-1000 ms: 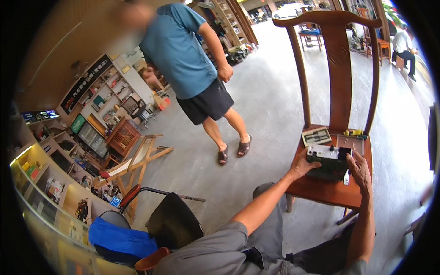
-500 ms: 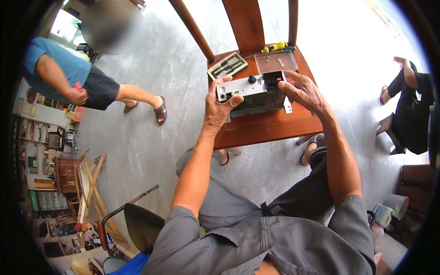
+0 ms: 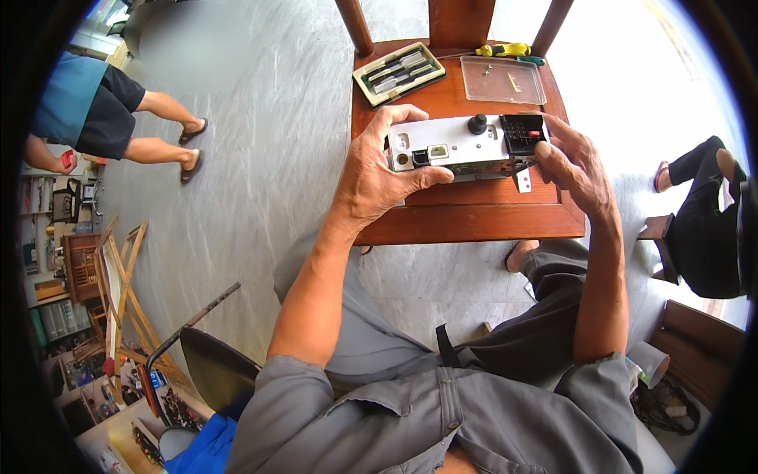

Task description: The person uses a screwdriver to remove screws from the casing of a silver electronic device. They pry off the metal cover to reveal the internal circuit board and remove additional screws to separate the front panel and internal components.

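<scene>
Above the wooden chair seat I hold an electrical control box with a white metal panel facing up. A black knob stands on the panel, and sockets sit near its left end. My left hand grips that left end, thumb along the near side and fingers over the far edge. At the other end, my right hand pinches a black block with a red switch, thumb on its near right corner. The right fingers are partly hidden behind it. Circuit parts show below the panel.
At the seat's back lie a case of chisel-like tools, a clear plastic tray with small metal pieces, and a yellow-handled screwdriver. One person stands at the left; another sits at the right. A folded wooden frame leans at left.
The view has shifted, and the box appears further right with its white panel turned more upward. My right hand has closed around the black block's end. The person at left has moved.
</scene>
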The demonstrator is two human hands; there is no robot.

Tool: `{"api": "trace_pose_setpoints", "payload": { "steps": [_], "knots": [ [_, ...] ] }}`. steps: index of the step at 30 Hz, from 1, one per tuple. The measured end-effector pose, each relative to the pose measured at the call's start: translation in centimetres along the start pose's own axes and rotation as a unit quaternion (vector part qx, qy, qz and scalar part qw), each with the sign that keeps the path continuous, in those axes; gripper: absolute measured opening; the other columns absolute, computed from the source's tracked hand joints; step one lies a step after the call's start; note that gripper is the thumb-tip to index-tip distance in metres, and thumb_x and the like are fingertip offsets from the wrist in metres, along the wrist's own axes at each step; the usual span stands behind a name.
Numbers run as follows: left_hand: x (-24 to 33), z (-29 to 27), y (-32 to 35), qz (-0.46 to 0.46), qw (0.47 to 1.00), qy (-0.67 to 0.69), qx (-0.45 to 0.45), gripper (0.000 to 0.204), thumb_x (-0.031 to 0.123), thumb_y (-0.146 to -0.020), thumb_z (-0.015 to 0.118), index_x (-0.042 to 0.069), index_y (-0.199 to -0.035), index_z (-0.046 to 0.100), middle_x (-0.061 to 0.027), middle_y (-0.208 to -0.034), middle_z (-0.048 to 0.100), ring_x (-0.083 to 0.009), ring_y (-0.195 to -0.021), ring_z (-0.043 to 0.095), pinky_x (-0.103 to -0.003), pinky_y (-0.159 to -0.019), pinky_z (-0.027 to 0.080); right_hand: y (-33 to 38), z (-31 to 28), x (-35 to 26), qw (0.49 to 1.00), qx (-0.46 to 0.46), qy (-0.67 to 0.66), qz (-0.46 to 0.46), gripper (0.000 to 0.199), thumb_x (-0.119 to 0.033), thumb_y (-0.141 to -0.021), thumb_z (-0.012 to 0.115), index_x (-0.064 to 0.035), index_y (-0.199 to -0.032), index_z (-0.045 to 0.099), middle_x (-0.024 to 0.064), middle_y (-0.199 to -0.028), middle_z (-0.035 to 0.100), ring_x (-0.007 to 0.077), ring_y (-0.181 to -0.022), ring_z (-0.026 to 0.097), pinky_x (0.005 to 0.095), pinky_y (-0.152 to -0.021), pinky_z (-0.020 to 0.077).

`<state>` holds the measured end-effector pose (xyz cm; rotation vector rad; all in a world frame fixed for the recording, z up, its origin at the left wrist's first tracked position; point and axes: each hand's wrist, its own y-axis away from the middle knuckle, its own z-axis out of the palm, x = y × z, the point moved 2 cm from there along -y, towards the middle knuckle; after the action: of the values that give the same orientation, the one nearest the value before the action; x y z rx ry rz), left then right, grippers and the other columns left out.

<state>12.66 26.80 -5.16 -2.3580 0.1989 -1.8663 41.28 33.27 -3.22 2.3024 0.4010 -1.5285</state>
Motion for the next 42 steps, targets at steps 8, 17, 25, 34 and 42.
{"api": "trace_pose_setpoints", "payload": {
  "steps": [8, 17, 25, 34, 42],
  "knots": [
    [-0.7, -0.1, 0.6, 0.01, 1.0, 0.002, -0.017, 0.083, 0.025, -0.067, 0.098, 0.005, -0.134, 0.055, -0.0095, -0.12, 0.065, -0.0162, -0.109, 0.065, -0.031, -0.095, 0.056, -0.3, -0.8, 1.0, 1.0, -0.024, -0.016, 0.012, 0.086, -0.054, -0.088, 0.075, 0.0054, -0.145, 0.053, 0.0054, -0.075, 0.066, 0.01, -0.066, 0.057, 0.0261, -0.058, 0.0453],
    [0.3, -0.5, 1.0, -0.013, 0.998, -0.051, -0.031, 0.062, 0.024, -0.071, 0.097, 0.004, -0.119, 0.062, -0.0033, -0.101, 0.072, -0.0099, -0.089, 0.066, -0.028, -0.08, 0.057, 0.5, -0.7, 1.4, 0.996, -0.036, -0.076, -0.012, 0.079, -0.04, -0.086, 0.082, 0.0032, -0.145, 0.054, 0.0108, -0.092, 0.074, 0.0132, -0.076, 0.064, 0.0308, -0.066, 0.0535],
    [0.1, 0.0, 0.8, 0.019, 0.999, -0.038, -0.02, 0.059, 0.028, -0.076, 0.095, 0.002, -0.116, 0.061, -0.0052, -0.102, 0.069, -0.0134, -0.095, 0.064, -0.03, -0.087, 0.053, -0.2, -0.5, 1.8, 0.997, -0.015, -0.017, -0.074, 0.073, -0.04, -0.084, 0.087, -0.0023, -0.14, 0.06, 0.0104, -0.098, 0.077, 0.0143, -0.095, 0.07, 0.0322, -0.083, 0.0558],
    [0.4, 0.9, 0.2, -0.022, 0.999, 0.023, -0.039, 0.064, 0.038, -0.069, 0.097, 0.004, -0.113, 0.064, -0.0018, -0.102, 0.068, -0.0115, -0.096, 0.063, -0.03, -0.099, 0.05, 1.1, -1.5, 0.6, 0.995, 0.0, -0.013, -0.099, 0.063, -0.041, -0.083, 0.085, 0.0002, -0.128, 0.069, 0.0158, -0.103, 0.077, 0.0202, -0.098, 0.071, 0.0355, -0.089, 0.0549],
    [-1.5, 0.8, -1.3, -0.007, 0.988, 0.131, -0.077, 0.071, 0.02, -0.074, 0.094, 0.003, -0.134, 0.06, -0.0068, -0.125, 0.066, -0.0197, -0.117, 0.062, -0.035, -0.104, 0.049, -0.5, 0.0, 3.1, 0.992, -0.005, -0.064, -0.108, 0.059, -0.02, -0.084, 0.087, 0.0007, -0.133, 0.061, 0.0094, -0.108, 0.074, 0.0159, -0.098, 0.069, 0.0316, -0.086, 0.0564]
  ]
}}
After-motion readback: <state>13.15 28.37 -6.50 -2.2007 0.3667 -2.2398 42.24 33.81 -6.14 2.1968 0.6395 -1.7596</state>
